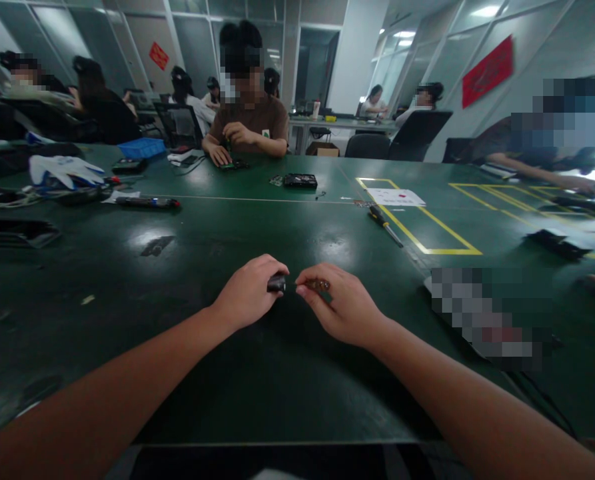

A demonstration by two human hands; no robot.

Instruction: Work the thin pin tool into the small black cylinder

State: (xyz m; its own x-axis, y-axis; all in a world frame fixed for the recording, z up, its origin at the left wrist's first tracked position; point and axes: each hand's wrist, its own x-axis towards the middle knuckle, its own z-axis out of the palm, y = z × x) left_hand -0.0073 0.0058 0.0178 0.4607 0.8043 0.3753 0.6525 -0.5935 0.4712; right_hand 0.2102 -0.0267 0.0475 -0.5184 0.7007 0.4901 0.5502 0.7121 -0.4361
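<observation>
My left hand is closed around a short black cylindrical piece, whose rounded end pokes out toward the right. Most of that piece is hidden by the fingers and palm. Just across a small gap, my right hand pinches with thumb and forefinger. Inside its curled fingers shows a small shiny brown, lumpy object, too small to name. Both hands are held low over the green table, near its front edge, and they do not touch each other.
A screwdriver lies beyond my right hand, by yellow tape. A black device sits farther back. White gloves and a blue tray are at left. Another person works opposite; a blurred grey object lies at right.
</observation>
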